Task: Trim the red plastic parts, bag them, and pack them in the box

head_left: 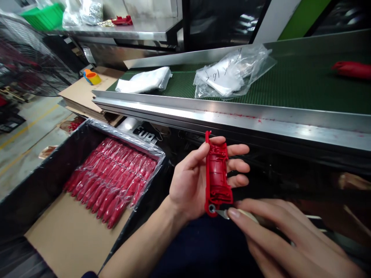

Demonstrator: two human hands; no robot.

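A red plastic housing half [218, 172] lies across the palm of my left hand [193, 181], its hollow inner side facing up. The thumb presses its left edge and the fingers support it from behind. At its lower end is a round hole with a metal-looking ring [212, 208]. My right hand [278, 227] is closed around a knife with a pale handle [246, 216]. Its short pointed blade [223, 213] reaches the housing's lower end beside the ring; whether it touches cannot be made out.
A conveyor [179, 83] with a metal rail runs across ahead, carrying plastic bags [228, 75] and a red part [352, 70]. At left stands a black-lined box [78, 239] with rows of wrapped red parts [113, 177]. Tape rolls [92, 77] lie on stacked cardboard [78, 90]; a fan [26, 58] stands behind.
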